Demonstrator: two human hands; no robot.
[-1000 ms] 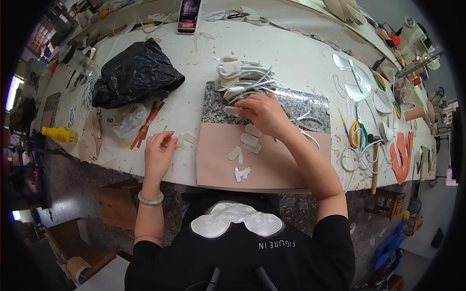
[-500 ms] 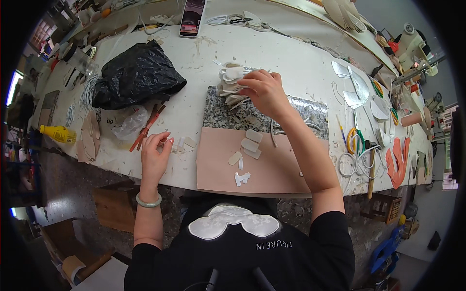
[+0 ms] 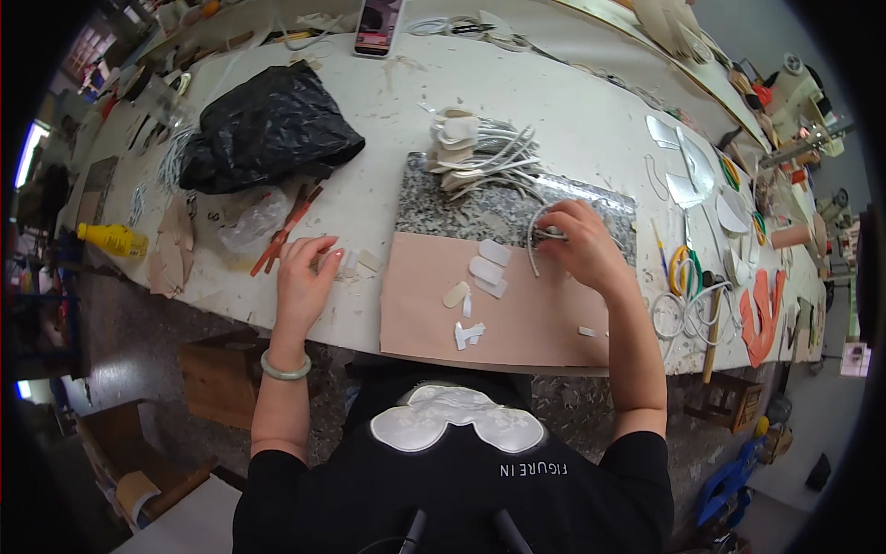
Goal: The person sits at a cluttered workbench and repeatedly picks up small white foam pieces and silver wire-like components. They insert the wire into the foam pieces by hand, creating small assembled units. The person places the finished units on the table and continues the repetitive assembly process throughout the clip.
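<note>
My right hand is over the right part of the speckled granite slab, its fingers closed on a short grey-white cord that curves down toward the brown sheet. On the slab's far edge lies a bundle of similar cords with pale rounded tabs at their left ends. My left hand rests at the table's near side, fingers loosely bent and apart, holding nothing, close to small pale scraps. Loose whitish tabs, a cream oval piece and white strips lie on the brown sheet.
To the left are a black plastic bag, a clear bag, reddish-brown strips and a yellow bottle. A phone stands at the back. Scissors, coiled white cord and orange pieces lie right.
My right hand has left the tabbed bundle and moved right and nearer, onto the loose cord. The left hand has stayed beside the scraps. The whole view has shifted slightly.
</note>
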